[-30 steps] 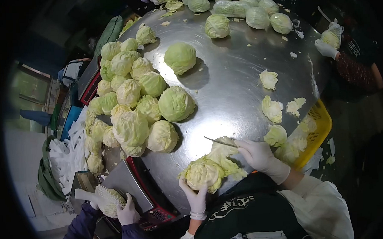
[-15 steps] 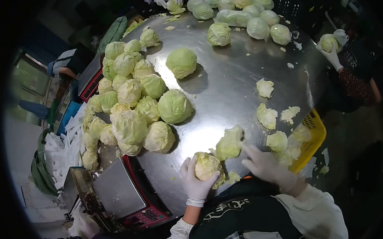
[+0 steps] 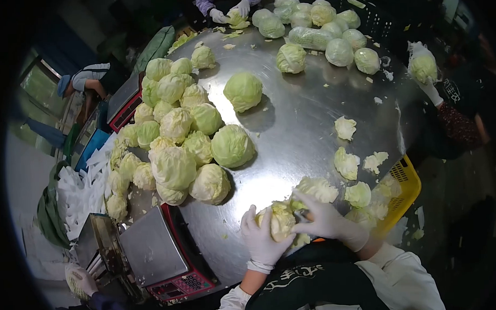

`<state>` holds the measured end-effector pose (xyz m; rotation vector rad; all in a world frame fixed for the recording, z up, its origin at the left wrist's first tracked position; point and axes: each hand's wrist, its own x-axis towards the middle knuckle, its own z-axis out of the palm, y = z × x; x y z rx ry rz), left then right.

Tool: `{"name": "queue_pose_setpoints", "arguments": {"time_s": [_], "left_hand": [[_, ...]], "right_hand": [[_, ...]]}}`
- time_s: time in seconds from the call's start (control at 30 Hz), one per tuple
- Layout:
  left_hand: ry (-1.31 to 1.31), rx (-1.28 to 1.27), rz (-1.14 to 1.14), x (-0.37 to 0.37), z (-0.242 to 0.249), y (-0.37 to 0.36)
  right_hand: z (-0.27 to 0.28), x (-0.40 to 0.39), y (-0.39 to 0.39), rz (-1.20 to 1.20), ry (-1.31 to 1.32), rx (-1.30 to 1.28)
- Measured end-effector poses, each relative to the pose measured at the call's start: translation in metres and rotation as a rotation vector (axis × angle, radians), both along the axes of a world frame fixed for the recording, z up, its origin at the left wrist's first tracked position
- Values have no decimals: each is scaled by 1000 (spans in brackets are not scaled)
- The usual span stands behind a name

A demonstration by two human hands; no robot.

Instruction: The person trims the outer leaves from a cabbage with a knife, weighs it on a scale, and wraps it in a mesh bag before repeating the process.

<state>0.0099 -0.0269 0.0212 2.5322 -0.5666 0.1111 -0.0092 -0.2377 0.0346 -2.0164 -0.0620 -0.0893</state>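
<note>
Near the table's front edge sits a pale yellow-green cabbage (image 3: 283, 223). My left hand (image 3: 264, 241), in a white glove, is wrapped around its left side. My right hand (image 3: 328, 220), also gloved, has its thumb and fingers on the cabbage's right side; what lies under its fingers is partly hidden. Just beyond my right hand lies a loose cabbage leaf (image 3: 318, 188). More torn leaves (image 3: 346, 163) are scattered to the right.
A pile of cabbages (image 3: 174, 167) fills the left of the steel table (image 3: 296, 131). A scale (image 3: 155, 248) stands front left, a yellow basket (image 3: 406, 187) at right. Wrapped cabbages (image 3: 340, 52) lie at the back. Co-workers' gloved hands (image 3: 242, 8) handle cabbages around the table.
My right hand has come left from the loose leaf to the cabbage. The cabbage and my left hand have shifted slightly right. At right, a co-worker's cabbage now shows in a clear wrap.
</note>
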Motion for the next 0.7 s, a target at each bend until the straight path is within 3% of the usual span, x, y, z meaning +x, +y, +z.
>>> {"name": "queue_pose_setpoints", "arguments": {"time_s": [0.13,0.23,0.4,0.47,0.6,0.63,0.67,0.7], "left_hand": [[30,41,-48,-4,2,9],[5,188,-81,-13,9,40],[106,117,-74,-43,-12,102],[219,-262,37,-53,-20,111],[164,-341,160,-49,-46,112],[234,-516,214,-45,-48,112],[224,-517,222,-42,-53,116],[377,-728,305,-39,-58,122]], "right_hand": [[-17,43,17,246,309,125],[-43,63,15,71,302,-156],[-66,66,4,-45,330,-370],[-63,65,4,-92,304,-394],[-61,62,-12,-195,254,-361],[-62,58,-21,-223,232,-347],[-66,52,-34,-266,230,-351],[-71,43,-48,-309,229,-355]]}}
